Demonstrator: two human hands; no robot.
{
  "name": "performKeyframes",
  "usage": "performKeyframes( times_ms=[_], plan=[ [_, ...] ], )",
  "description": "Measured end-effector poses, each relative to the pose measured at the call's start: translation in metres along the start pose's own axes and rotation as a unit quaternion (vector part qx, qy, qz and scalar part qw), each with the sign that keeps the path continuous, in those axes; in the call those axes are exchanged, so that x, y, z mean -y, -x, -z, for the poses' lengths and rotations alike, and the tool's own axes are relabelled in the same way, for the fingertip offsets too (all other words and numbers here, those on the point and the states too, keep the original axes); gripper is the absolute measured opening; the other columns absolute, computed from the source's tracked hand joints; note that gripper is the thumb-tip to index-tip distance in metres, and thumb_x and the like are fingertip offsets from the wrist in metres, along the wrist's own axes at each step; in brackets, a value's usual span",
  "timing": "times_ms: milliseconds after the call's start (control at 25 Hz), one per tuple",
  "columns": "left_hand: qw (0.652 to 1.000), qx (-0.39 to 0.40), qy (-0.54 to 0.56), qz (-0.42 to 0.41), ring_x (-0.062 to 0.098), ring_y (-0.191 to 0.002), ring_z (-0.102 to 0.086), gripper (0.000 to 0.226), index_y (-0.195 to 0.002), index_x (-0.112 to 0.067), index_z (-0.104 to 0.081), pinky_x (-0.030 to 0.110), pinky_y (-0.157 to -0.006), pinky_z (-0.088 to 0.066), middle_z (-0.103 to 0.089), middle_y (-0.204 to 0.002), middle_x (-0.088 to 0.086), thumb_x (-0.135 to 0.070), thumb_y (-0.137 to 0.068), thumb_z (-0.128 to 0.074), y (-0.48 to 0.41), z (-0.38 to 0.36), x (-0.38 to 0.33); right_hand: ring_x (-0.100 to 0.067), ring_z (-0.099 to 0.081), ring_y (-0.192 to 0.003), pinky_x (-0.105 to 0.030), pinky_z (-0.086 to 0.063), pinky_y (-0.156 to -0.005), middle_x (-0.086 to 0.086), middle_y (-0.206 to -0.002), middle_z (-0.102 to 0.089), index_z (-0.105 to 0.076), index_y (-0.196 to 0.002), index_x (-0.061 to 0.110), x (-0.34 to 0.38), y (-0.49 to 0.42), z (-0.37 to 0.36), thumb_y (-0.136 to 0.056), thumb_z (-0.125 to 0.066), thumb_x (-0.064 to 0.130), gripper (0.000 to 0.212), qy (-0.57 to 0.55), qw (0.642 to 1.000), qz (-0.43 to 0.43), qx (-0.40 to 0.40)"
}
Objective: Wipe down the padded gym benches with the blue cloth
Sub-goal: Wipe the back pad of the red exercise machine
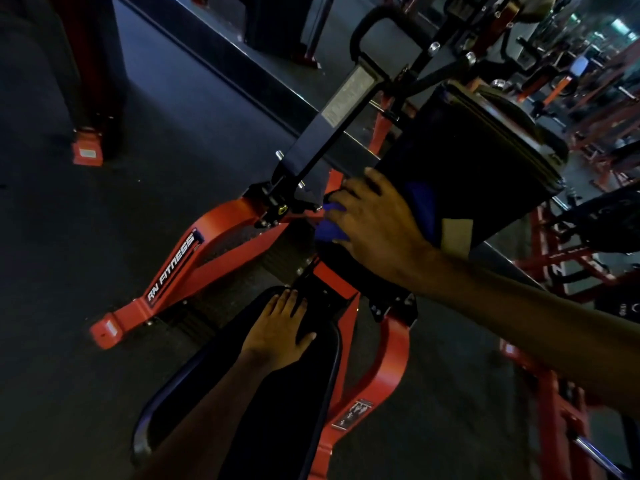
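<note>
— What stands at the far left of the gym floor?

— A red upright (88,98) planted on dark rubber flooring (166,140), its foot capped with a small plate. Next to the right comes the red machine frame (173,268), lettered "RN FITNESS" along one leg, its foot resting on the floor.

— And the hands?

— The left hand (280,330) lies flat on the black seat pad (242,427), palm down, fingers spread and extended toward the pad's far end — gripping nothing. A black arm (332,123) of the machine rises diagonally above it toward a looped handle (367,26).

— Where is the cloth?

— The blue cloth (330,230) sits under the right hand (374,220), bunched at the lower end of the upright black back pad (478,161). The fingers curl down over the cloth, pressing it against the pad's lower edge where the back pad meets the frame; blue folds show beside the fingertips and a strip of blue shows past the thumb side.

— What lies farther right?

— The back pad tilts up and away, a pale patch near its lower corner. Beyond it, rows of red racks (595,109) fade into a dim background, too dark to tell apart.
</note>
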State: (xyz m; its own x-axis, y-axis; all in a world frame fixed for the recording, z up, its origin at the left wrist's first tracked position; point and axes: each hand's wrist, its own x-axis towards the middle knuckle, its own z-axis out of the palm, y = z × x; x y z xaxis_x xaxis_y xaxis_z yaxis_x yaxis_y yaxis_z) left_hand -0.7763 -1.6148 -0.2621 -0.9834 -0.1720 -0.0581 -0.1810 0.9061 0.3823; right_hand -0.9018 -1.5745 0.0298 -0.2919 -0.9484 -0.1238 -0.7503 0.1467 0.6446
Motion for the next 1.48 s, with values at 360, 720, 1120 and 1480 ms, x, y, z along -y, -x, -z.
performKeyframes(
  times_ms=[360, 720, 1120, 1480],
  plan=[
    [1.000, -0.009, -0.001, -0.004, 0.035, -0.146, -0.035, 0.083, -0.150, -0.009, -0.043, 0.047, -0.120, -0.027, -0.039, -0.156, 0.020, -0.067, -0.094, -0.028, 0.001, -0.001, 0.001, -0.032, -0.031, -0.145, -0.054, -0.004, -0.122, -0.006, -0.151, -0.045, -0.055, -0.141, 0.021, 0.027, 0.009, -0.014, -0.089, -0.062, 0.025, 0.053, 0.006, 0.999, 0.031, 0.023],
    [0.999, -0.037, -0.004, -0.015, 0.034, -0.150, -0.027, 0.084, -0.154, -0.010, -0.036, 0.044, -0.122, -0.017, -0.032, -0.160, 0.018, -0.067, -0.095, -0.024, 0.002, -0.001, 0.000, -0.036, -0.035, -0.142, -0.056, -0.013, -0.120, -0.011, -0.148, -0.048, -0.058, -0.136, 0.017, -0.040, 0.007, 0.034, -0.086, -0.069, 0.038, 0.054, 0.053, 0.987, -0.109, -0.100],
    [1.000, -0.010, -0.007, -0.003, 0.033, -0.139, -0.048, 0.078, -0.142, -0.011, -0.055, 0.045, -0.113, -0.036, -0.051, -0.149, 0.016, -0.067, -0.094, -0.033, 0.002, -0.002, 0.001, -0.034, -0.036, -0.143, -0.053, -0.010, -0.122, -0.008, -0.149, -0.049, -0.058, -0.138, 0.020, -0.060, 0.027, 0.028, -0.079, -0.076, 0.030, 0.063, 0.012, 0.985, -0.104, -0.138],
    [1.000, -0.020, -0.015, -0.013, 0.033, -0.137, -0.049, 0.079, -0.141, -0.011, -0.056, 0.045, -0.112, -0.038, -0.053, -0.146, 0.016, -0.069, -0.093, -0.030, -0.001, -0.006, 0.004, -0.035, -0.044, -0.138, -0.054, -0.023, -0.119, -0.010, -0.143, -0.055, -0.063, -0.133, 0.018, -0.048, 0.028, 0.018, -0.073, -0.081, 0.028, 0.063, 0.020, 0.985, -0.069, -0.160]
  ],
)
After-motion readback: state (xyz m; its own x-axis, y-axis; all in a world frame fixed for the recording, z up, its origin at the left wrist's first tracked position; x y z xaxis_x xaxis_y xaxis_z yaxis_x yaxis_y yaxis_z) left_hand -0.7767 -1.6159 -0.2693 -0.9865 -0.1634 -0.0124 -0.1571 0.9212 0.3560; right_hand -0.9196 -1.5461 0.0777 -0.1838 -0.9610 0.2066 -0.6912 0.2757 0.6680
